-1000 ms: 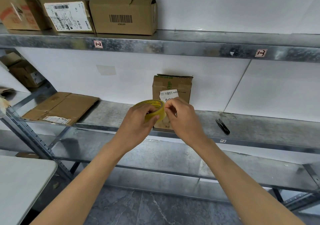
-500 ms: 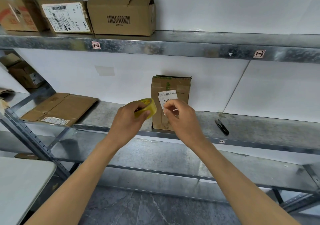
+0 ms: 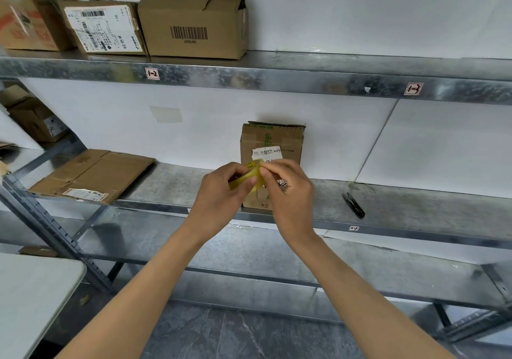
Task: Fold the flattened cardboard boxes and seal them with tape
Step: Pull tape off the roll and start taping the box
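A yellow roll of tape is held up in front of the middle shelf. My left hand grips the roll from the left. My right hand has its fingertips pinched on the roll's upper right edge. Behind the hands a small folded cardboard box with a white label stands upright on the middle shelf; its lower half is hidden by my hands. A stack of flattened cardboard boxes lies on the same shelf at the left.
Black snips lie on the middle shelf to the right. Three folded boxes stand on the top shelf. More boxes sit on a side rack at the left. A grey table corner is at lower left.
The roll has turned nearly edge-on in my left hand, and my right fingers have closed in on its edge. Both hands stay in front of the small box.
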